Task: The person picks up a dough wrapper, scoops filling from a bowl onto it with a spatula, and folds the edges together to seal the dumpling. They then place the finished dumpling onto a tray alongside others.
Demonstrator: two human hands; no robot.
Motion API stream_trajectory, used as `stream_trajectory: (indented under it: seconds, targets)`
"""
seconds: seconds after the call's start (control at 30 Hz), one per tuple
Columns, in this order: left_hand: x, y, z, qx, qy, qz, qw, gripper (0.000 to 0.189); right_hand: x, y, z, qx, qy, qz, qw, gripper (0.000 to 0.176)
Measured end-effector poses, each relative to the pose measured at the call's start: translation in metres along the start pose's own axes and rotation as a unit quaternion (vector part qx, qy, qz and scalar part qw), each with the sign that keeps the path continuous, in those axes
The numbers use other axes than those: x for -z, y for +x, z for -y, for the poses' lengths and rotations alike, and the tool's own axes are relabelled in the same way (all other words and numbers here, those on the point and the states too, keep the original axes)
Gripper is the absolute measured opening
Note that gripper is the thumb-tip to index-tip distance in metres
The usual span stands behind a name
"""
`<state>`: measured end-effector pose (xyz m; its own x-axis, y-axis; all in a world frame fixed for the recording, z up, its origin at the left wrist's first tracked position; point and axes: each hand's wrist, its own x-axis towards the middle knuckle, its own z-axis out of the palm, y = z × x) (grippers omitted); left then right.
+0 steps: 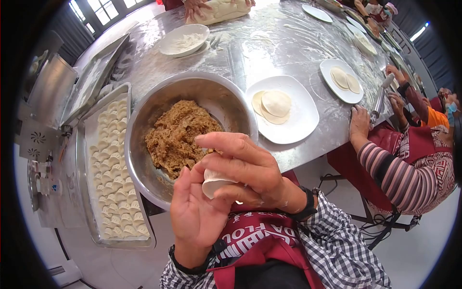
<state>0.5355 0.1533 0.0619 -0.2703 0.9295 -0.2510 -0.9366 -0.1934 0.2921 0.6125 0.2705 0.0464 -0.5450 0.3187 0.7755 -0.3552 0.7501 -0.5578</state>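
A folded dumpling (214, 183) of pale dough is held between my two hands, close in front of my apron. My left hand (198, 212) cups it from below and the left. From the right, my right hand (255, 171) reaches over it, with the thumb and fingers pressed about its edge. The fingers hide part of the dumpling. Just beyond my hands stands a large metal bowl (226, 86) with brown minced filling (180, 130) in it. Right of the bowl, a white square plate (301, 115) bears several round dough wrappers (275, 104).
On the left, a metal tray (89, 207) holds rows of shaped dumplings (115, 168). A white bowl of flour (185, 41) stands farther back, near another person's hands on a dough log (219, 12). At right, a person in striped sleeves (397, 166) sits by a plate (351, 96) of wrappers.
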Motion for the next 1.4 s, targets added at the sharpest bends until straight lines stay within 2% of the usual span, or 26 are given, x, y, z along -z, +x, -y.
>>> stream_trajectory:
  seconds: [0.03,0.1,0.23,0.3,0.37,0.43,0.63,0.7,0.77,0.8,0.87,0.9,0.97,1.0,1.07,1.1,1.17,1.2,1.27,1.4]
  targets:
    - [0.002,0.000,0.001,-0.001,0.000,0.000,1.000,0.041,0.000,-0.001,-0.002,0.000,0.001,0.001,1.000,0.027]
    - [0.008,0.001,0.004,-0.007,-0.060,0.015,0.998,0.039,-0.001,-0.003,-0.008,0.080,-0.023,0.025,0.996,0.026]
    - [0.008,-0.002,0.000,-0.038,-0.073,-0.010,0.997,0.038,-0.001,0.002,-0.006,0.079,-0.063,0.064,0.993,0.026]
    - [0.012,-0.008,-0.004,-0.022,-0.028,0.026,0.999,0.039,-0.003,-0.001,-0.003,0.018,-0.004,0.061,0.998,0.028]
    - [0.018,-0.019,-0.016,-0.038,-0.018,0.019,0.999,0.039,0.000,-0.003,0.005,-0.073,0.035,0.084,0.993,0.034]
    - [0.021,-0.029,-0.025,-0.086,0.101,-0.012,0.991,0.039,0.004,-0.006,-0.002,-0.046,0.027,0.076,0.996,0.035]
    - [0.066,-0.087,-0.086,-0.217,0.186,-0.141,0.948,0.039,0.017,-0.006,-0.008,-0.079,-0.005,0.091,0.993,0.025]
    - [0.081,-0.105,-0.108,-0.236,0.226,-0.142,0.935,0.038,0.018,-0.010,-0.009,-0.091,-0.017,0.092,0.991,0.023]
    - [0.088,-0.122,-0.127,-0.308,0.303,-0.226,0.873,0.035,0.018,-0.014,-0.012,-0.128,-0.004,0.078,0.989,0.024]
    - [0.090,-0.128,-0.138,-0.309,0.304,-0.225,0.872,0.035,0.020,-0.015,-0.012,-0.127,-0.004,0.077,0.989,0.024]
    - [0.091,-0.138,-0.161,-0.322,0.407,-0.273,0.810,0.034,0.022,-0.014,-0.014,-0.112,-0.029,0.071,0.991,0.025]
    - [0.092,-0.141,-0.174,-0.323,0.407,-0.271,0.810,0.034,0.023,-0.015,-0.015,-0.110,-0.029,0.070,0.991,0.025]
    - [0.093,-0.143,-0.203,-0.334,0.472,-0.300,0.759,0.033,0.026,-0.019,-0.017,-0.157,-0.018,0.038,0.987,0.026]
    - [0.093,-0.146,-0.220,-0.337,0.472,-0.298,0.758,0.033,0.027,-0.020,-0.019,-0.157,-0.017,0.033,0.987,0.027]
    - [0.089,-0.147,-0.256,-0.286,0.552,-0.288,0.728,0.033,0.030,-0.022,-0.021,-0.155,-0.019,0.026,0.987,0.027]
    - [0.084,-0.143,-0.270,-0.288,0.553,-0.285,0.728,0.033,0.031,-0.023,-0.022,-0.155,-0.021,0.022,0.988,0.027]
    - [0.075,-0.131,-0.293,-0.308,0.584,-0.328,0.676,0.032,0.032,-0.026,-0.025,-0.158,-0.031,0.020,0.987,0.028]
    - [0.073,-0.121,-0.303,-0.309,0.584,-0.326,0.676,0.032,0.033,-0.027,-0.027,-0.162,-0.039,0.021,0.986,0.028]
    - [0.071,-0.100,-0.325,-0.297,0.619,-0.369,0.626,0.029,0.035,-0.027,-0.028,-0.164,-0.048,0.024,0.985,0.028]
    - [0.098,-0.052,-0.375,-0.276,0.654,-0.364,0.603,0.024,0.037,-0.028,-0.031,-0.173,-0.064,0.020,0.983,0.028]
